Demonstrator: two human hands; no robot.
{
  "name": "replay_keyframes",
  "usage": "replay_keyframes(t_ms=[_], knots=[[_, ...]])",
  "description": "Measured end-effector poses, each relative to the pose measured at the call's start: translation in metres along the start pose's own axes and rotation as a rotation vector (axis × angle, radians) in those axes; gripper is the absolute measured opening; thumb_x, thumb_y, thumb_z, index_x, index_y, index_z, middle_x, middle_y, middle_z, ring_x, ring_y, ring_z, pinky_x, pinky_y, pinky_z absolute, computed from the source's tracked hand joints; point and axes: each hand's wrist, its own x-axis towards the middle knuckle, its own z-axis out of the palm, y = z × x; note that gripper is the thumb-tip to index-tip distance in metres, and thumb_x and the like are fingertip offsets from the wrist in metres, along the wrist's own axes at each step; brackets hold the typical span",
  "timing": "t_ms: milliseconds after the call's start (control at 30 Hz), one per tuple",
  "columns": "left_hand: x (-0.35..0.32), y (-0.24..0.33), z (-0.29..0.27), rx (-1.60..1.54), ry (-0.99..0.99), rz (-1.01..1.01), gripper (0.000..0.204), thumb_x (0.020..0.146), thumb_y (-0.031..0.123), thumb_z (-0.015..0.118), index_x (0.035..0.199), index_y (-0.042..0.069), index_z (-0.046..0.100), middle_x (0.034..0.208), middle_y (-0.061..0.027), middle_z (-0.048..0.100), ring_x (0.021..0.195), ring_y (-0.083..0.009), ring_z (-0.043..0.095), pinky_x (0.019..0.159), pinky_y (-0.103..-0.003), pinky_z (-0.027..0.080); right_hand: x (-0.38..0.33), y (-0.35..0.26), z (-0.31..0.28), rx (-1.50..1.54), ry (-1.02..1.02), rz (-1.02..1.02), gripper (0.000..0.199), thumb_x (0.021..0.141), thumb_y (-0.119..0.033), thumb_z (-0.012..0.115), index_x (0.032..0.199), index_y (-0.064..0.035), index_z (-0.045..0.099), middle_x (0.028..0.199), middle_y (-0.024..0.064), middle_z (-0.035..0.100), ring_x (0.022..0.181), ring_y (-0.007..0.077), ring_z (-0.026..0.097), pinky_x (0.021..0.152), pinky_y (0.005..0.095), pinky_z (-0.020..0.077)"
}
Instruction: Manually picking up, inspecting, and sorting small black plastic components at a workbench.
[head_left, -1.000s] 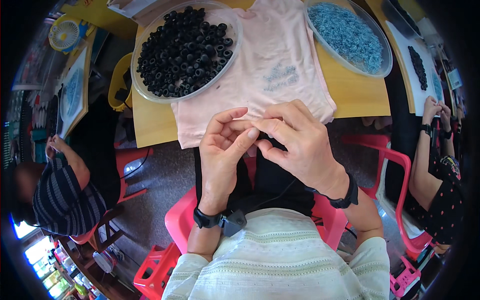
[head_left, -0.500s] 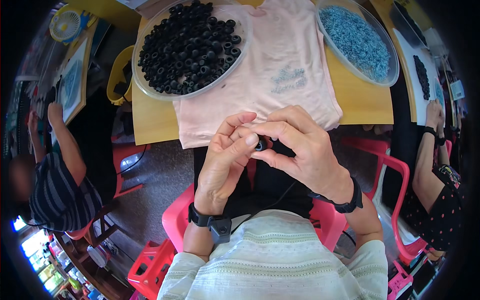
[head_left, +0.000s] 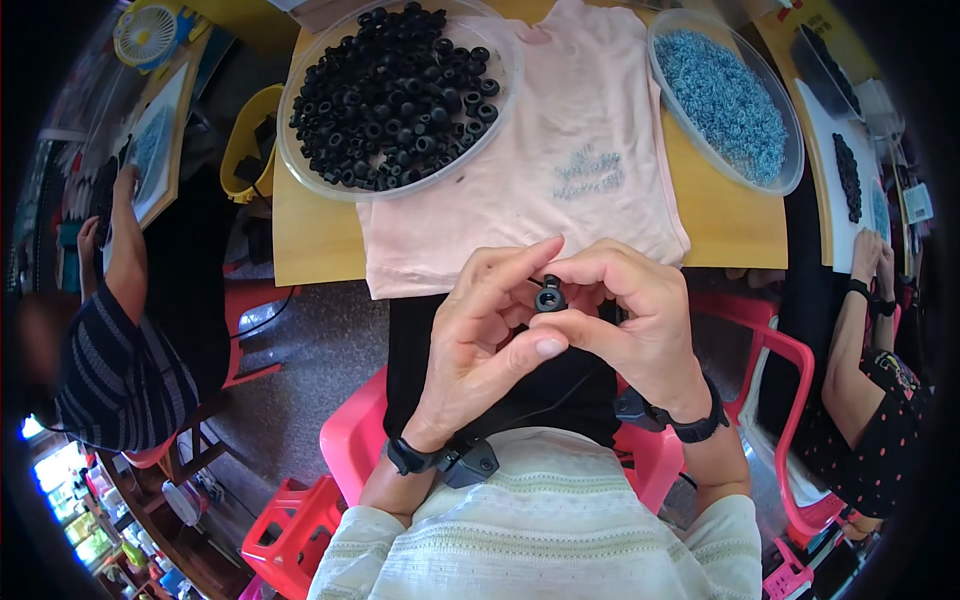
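A wooden table (head_left: 320, 235) carries a pink shirt (head_left: 560, 170) spread flat, a clear tray of black rings (head_left: 395, 85) far left, and a tray of blue pieces (head_left: 725, 95) right.

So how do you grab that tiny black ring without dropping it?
Pinch the small black ring by its outer rim, fingertips coming from both sides, as the left hand and right hand do here. It is round with a hole through the middle facing up, so the rounded outside wall probably gives the steadiest grip.
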Motion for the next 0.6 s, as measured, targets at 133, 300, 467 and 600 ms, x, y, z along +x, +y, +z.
replay_keyframes(t_ms=[133,300,467,600], knots=[[0.000,-0.001,0.000,0.066,0.002,-0.030,0.059,0.079,0.013,0.076,0.131,0.000,0.050,0.111,-0.0065,0.050,0.097,-0.0137,0.057,0.080,-0.025,0.051,-0.004,0.003,0.002,0.099,0.030,0.058,0.026,0.075,-0.008,0.078,0.095,0.0001,0.064,0.078,0.0040,0.062,0.063,0.0075,0.060,0.056,0.0208,0.0473],[0.000,-0.007,-0.002,0.182,-0.001,0.074,0.056,0.076,0.020,0.078,0.124,0.001,0.056,0.107,-0.0058,0.055,0.089,-0.0113,0.055,0.072,-0.024,0.048,-0.012,0.004,0.006,0.203,0.031,0.109,0.026,0.075,-0.009,0.078,0.094,0.0011,0.064,0.078,0.0040,0.063,0.065,0.0070,0.061,0.058,0.0207,0.0484],[-0.002,-0.008,-0.001,0.212,0.009,0.100,0.054,0.076,0.023,0.078,0.122,0.002,0.058,0.106,-0.0064,0.057,0.085,-0.0111,0.055,0.070,-0.023,0.048,-0.015,0.004,0.007,0.271,0.036,0.119,0.027,0.076,-0.012,0.079,0.095,0.0011,0.063,0.079,0.0039,0.063,0.066,0.0070,0.061,0.059,0.0205,0.0497],[-0.004,-0.006,-0.001,0.260,0.020,0.121,0.053,0.077,0.025,0.078,0.121,0.002,0.059,0.103,-0.0067,0.059,0.083,-0.0113,0.056,0.069,-0.023,0.048,-0.017,0.005,0.007,0.271,0.038,0.098,0.027,0.077,-0.011,0.078,0.095,0.0011,0.063,0.079,0.0036,0.063,0.068,0.0072,0.062,0.060,0.0203,0.0503]])
